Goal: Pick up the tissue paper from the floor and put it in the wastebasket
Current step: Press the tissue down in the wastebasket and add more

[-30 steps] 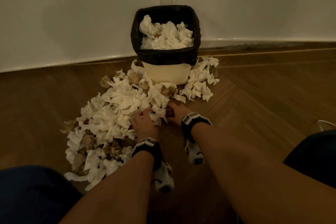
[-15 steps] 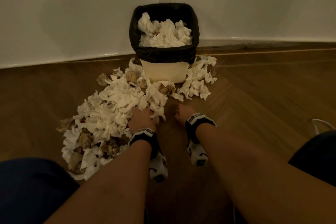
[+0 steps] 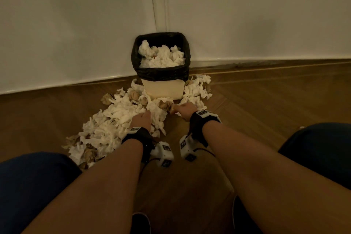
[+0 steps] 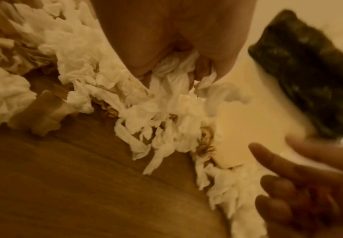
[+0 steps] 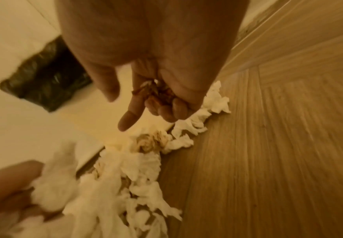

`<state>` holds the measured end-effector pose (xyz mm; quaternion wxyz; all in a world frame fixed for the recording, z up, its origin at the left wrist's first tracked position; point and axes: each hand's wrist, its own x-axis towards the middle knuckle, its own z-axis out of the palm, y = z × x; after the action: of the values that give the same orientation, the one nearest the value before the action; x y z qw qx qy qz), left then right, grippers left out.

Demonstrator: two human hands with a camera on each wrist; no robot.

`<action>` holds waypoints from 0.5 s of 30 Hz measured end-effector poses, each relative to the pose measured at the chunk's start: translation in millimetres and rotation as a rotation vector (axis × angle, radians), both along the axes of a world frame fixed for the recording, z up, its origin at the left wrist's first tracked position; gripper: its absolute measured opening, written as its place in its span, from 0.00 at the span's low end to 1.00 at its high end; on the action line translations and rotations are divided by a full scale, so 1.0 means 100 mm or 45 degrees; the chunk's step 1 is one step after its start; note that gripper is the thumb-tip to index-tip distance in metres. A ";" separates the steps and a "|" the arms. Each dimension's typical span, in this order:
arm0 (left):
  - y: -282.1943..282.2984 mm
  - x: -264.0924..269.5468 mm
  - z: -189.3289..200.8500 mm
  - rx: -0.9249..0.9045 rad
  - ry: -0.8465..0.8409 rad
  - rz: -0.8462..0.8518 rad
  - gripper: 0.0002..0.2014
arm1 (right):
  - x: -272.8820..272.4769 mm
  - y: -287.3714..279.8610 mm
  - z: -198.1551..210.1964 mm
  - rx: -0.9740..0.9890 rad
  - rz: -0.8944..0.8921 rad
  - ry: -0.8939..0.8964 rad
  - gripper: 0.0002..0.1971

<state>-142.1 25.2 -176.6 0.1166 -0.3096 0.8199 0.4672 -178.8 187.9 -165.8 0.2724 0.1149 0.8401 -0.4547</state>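
A wad of white tissue [image 4: 172,75] is bunched in the curled fingers of the left hand [image 3: 142,119], while trailing strips hang down toward the pile of tissue paper [image 3: 114,119] on the floor [image 3: 266,119]. Those loose tails could be shed on the way up, since only the top of the wad is pinched. The wastebasket [image 3: 161,89] is already heaped close to its black liner rim (little room is left), so fresh wads may roll off and land back beside it. A small brownish scrap [image 5: 156,90] is clenched in the right hand [image 3: 187,109], index finger left extended; so slight a hold could let it slip. Both forearms are reached forward and low, hands just in front of the basket.
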 end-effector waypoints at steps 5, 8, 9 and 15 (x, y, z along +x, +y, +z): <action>0.10 -0.10 0.37 0.502 0.181 0.449 0.26 | 0.05 0.09 0.38 -0.257 -0.160 0.064 0.19; 0.16 -0.12 0.71 0.665 0.086 0.490 0.25 | 0.11 0.10 0.63 -0.483 -0.321 0.030 0.18; 0.16 -0.12 0.81 0.717 0.062 0.432 0.23 | 0.12 0.09 0.73 -0.562 -0.379 0.019 0.18; 0.38 -0.16 1.47 1.098 0.438 0.310 0.16 | 0.19 0.08 1.31 -0.751 -0.426 0.047 0.17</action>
<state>-158.0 63.5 -29.5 0.0413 -0.2450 0.5166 0.8194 -159.8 196.2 -34.3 0.2004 0.1590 0.6466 -0.7186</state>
